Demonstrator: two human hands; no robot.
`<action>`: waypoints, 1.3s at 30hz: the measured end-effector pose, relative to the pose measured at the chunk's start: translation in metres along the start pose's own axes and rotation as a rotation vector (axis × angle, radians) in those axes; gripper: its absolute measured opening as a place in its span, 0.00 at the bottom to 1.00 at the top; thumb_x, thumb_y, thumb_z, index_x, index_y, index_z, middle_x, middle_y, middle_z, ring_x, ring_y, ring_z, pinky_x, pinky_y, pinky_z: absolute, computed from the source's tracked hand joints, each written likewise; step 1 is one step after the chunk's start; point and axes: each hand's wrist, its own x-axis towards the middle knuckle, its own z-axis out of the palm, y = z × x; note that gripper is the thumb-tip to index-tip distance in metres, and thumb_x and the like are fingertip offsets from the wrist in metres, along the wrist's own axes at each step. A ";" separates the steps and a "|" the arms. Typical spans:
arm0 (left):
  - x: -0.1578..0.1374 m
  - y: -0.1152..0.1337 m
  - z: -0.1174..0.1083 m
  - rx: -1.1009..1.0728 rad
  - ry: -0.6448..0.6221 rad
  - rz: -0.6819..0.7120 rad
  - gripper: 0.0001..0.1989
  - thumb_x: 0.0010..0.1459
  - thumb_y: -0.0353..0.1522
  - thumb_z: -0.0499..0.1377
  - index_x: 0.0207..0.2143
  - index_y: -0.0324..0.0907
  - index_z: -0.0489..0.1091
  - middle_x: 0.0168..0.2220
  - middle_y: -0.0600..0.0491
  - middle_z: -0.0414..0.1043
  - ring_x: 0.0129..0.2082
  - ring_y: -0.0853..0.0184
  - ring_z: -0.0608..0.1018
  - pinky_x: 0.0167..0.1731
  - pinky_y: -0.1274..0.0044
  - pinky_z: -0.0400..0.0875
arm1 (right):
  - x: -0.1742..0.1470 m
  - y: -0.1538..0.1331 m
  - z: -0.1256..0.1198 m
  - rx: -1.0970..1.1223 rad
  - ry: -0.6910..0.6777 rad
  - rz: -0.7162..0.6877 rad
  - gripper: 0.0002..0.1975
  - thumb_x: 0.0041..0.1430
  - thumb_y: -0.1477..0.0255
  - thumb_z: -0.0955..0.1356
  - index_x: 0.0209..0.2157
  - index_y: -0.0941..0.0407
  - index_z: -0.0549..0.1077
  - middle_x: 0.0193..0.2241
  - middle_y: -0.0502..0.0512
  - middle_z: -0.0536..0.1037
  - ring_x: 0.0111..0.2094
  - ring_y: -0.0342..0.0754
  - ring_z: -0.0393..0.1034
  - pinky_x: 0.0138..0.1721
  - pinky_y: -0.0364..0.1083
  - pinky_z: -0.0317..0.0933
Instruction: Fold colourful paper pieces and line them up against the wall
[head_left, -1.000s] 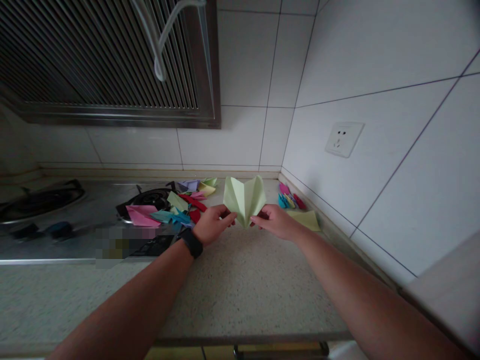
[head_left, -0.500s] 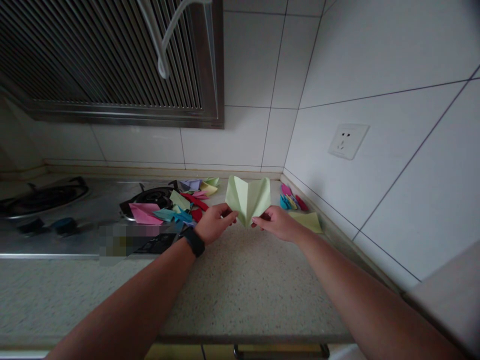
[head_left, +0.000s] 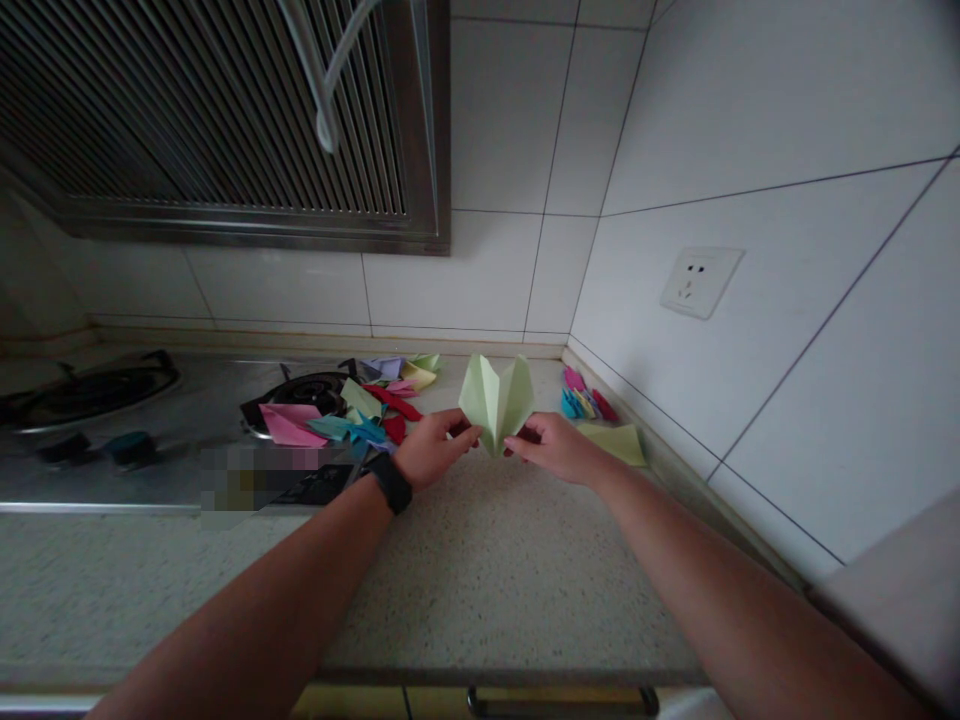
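Observation:
A pale green sheet of folded paper (head_left: 496, 395) is held up over the counter, creased down its middle with both sides angled like wings. My left hand (head_left: 435, 447), with a dark watch on the wrist, pinches its lower left edge. On the lower right edge, the thumb and fingers of my right hand (head_left: 553, 446) are closed. The fingers behind the paper are partly hidden. Close to my left hand lie several folded papers, among them a pink one (head_left: 291, 424), a blue one (head_left: 367, 432) and a red one (head_left: 394, 402).
A yellow-green paper (head_left: 616, 443) lies beyond my right wrist, near small colourful folded papers (head_left: 585, 395) by the wall. To the left is a gas stove (head_left: 202, 400) under a range hood (head_left: 225, 225). A socket (head_left: 703, 282) sits on the right wall.
The two sides of the green paper have come closer together, so it looks narrower. My hands have moved slightly towards each other, still holding it.

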 end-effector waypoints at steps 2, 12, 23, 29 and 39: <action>0.000 0.000 0.000 0.010 0.001 -0.003 0.16 0.60 0.41 0.54 0.32 0.37 0.73 0.30 0.49 0.75 0.27 0.69 0.74 0.24 0.80 0.66 | 0.000 0.000 0.000 -0.001 -0.004 0.000 0.12 0.58 0.66 0.67 0.35 0.60 0.77 0.29 0.56 0.79 0.26 0.42 0.69 0.26 0.41 0.59; -0.001 0.002 0.000 0.011 -0.007 -0.009 0.16 0.60 0.41 0.54 0.31 0.38 0.72 0.29 0.50 0.75 0.26 0.70 0.73 0.24 0.80 0.66 | 0.000 0.000 0.000 -0.004 -0.015 -0.005 0.12 0.58 0.66 0.67 0.36 0.60 0.76 0.31 0.57 0.80 0.27 0.43 0.70 0.28 0.42 0.60; -0.001 0.002 0.001 0.005 -0.020 -0.018 0.15 0.59 0.41 0.55 0.32 0.38 0.72 0.28 0.51 0.74 0.25 0.70 0.73 0.24 0.80 0.66 | 0.000 -0.002 0.001 -0.042 -0.018 -0.011 0.11 0.58 0.67 0.67 0.36 0.60 0.77 0.29 0.56 0.80 0.27 0.43 0.70 0.28 0.42 0.60; -0.001 0.002 0.001 0.011 -0.030 -0.008 0.15 0.59 0.41 0.55 0.31 0.38 0.72 0.27 0.52 0.74 0.24 0.71 0.72 0.23 0.80 0.65 | 0.000 -0.001 0.000 -0.092 -0.013 -0.018 0.10 0.57 0.68 0.67 0.35 0.60 0.77 0.28 0.55 0.79 0.26 0.43 0.69 0.27 0.42 0.59; -0.001 0.000 0.002 0.048 -0.050 -0.008 0.15 0.59 0.41 0.54 0.31 0.39 0.72 0.26 0.53 0.73 0.24 0.71 0.72 0.23 0.80 0.64 | 0.000 0.000 0.001 -0.118 -0.012 -0.033 0.10 0.57 0.69 0.67 0.35 0.59 0.77 0.28 0.55 0.79 0.27 0.44 0.69 0.28 0.43 0.60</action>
